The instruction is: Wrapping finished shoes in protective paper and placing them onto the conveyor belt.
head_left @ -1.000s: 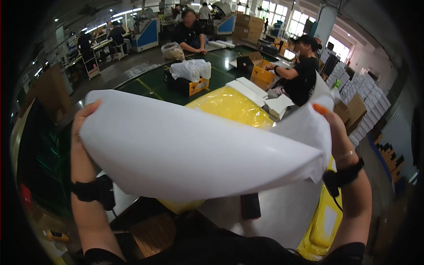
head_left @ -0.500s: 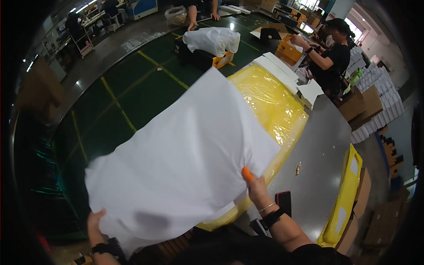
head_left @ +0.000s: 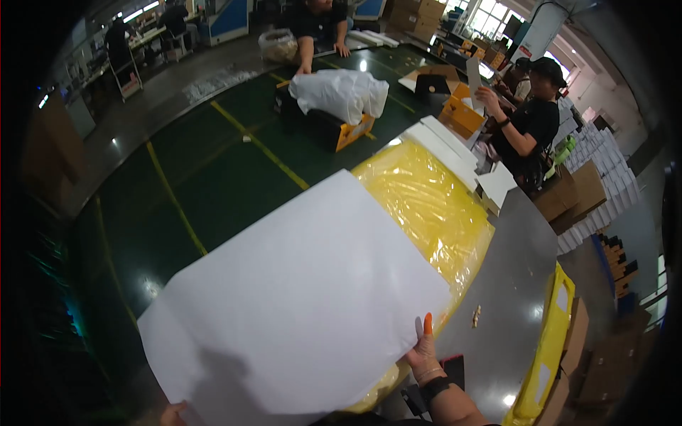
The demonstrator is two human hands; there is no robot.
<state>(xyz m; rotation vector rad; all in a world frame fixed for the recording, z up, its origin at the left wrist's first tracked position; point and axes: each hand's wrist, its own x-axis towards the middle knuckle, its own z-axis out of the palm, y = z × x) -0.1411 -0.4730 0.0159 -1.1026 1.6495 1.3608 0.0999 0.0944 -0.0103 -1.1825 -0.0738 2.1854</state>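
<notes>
Handle white sheet as probably light, limp and easily creased, by opposite edges, with left hand and right hand well apart, too hidden to judge grip.

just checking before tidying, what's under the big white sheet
Yellow plastic packaging peeks out along the right of the white sheet, green surface along the left; what lies under the sheet's middle is covered.

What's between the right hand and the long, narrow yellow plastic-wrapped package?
Head view: beside the right hand, a black red-edged device; beyond, gray metal tabletop with a beige scrap.
</notes>
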